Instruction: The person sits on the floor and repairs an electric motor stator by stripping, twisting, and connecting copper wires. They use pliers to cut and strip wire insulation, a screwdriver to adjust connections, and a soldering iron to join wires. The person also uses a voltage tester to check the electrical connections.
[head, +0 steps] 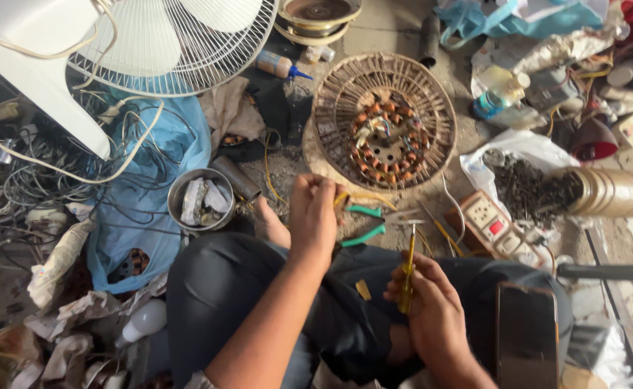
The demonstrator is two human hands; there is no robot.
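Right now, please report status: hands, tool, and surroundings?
Left hand pinching a small yellow strip. Right hand gripping yellow screwdriver, tip up. Green-handled pliers just beyond the hands.

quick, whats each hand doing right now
left hand: closed, pinching a yellow strip at the fingertips
right hand: closed around a yellow-handled screwdriver, tip pointing up

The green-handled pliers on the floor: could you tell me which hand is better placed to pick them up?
Probably the left hand: it hovers right beside the green-handled pliers, pinching only something small. The right hand sits lower, gripping a yellow screwdriver.
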